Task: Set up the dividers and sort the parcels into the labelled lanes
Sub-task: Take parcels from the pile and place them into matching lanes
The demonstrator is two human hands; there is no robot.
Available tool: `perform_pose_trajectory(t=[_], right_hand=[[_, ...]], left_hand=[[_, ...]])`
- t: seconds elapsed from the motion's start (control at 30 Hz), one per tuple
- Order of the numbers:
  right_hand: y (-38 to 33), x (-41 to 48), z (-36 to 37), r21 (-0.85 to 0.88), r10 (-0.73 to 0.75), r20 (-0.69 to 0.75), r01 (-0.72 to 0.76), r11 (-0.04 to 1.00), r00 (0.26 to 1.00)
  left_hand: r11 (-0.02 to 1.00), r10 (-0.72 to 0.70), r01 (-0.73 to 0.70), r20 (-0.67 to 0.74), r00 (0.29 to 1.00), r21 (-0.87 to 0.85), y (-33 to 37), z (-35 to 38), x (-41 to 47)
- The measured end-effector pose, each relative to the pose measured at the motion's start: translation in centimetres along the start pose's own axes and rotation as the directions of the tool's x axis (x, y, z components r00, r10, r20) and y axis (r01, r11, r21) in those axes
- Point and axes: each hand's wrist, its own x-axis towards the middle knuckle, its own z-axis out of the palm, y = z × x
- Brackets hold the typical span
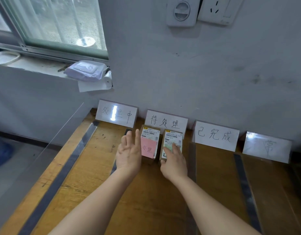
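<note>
Working under the 待处理 sign (pixel 165 122) at frame centre, the left hand (pixel 128 153), grip apart, flanks the pink-note parcel (pixel 150 141); the right hand (pixel 174 161) presses flat fingers on the green-note parcel (pixel 171 138). A hard shove could topple the clear divider (pixel 192 155) alongside.

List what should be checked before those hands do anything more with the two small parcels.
1. Lane: left parcel and right parcel sit before the second lane card: ok.
2. Free hand: left hand is open beside the left parcel: ok.
3. Right parcel's note: right hand rests fingers on it: cannot tell.
4. Writing on the pink note shows: ok.
5. Writing on the far-right lane card: washed out by glare, not ok.
</note>
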Motion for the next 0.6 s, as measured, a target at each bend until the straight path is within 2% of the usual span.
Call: perform_pose_trajectory(t=[0.13,0.33,0.6], right_hand=[[-0.3,0.0,0.0,0.012,0.001,-0.003,-0.001,1.000,1.000],[-0.8,-0.2,0.0,0.027,0.008,0.008,-0.008,1.000,1.000],[-2.4,-0.2,0.8,0.052,-0.028,0.033,0.027,0.998,0.999]], left_hand=[[0.964,-0.107,0.109,0.021,0.994,-0.243,-1.1,0.0,0.5],[0.922,-0.121,0.122,0.026,0.992,-0.368,-2.5,0.1,0.9],[0.883,-0.159,0.143,0.003,0.987,-0.448,-2.3,0.2,0.9]])
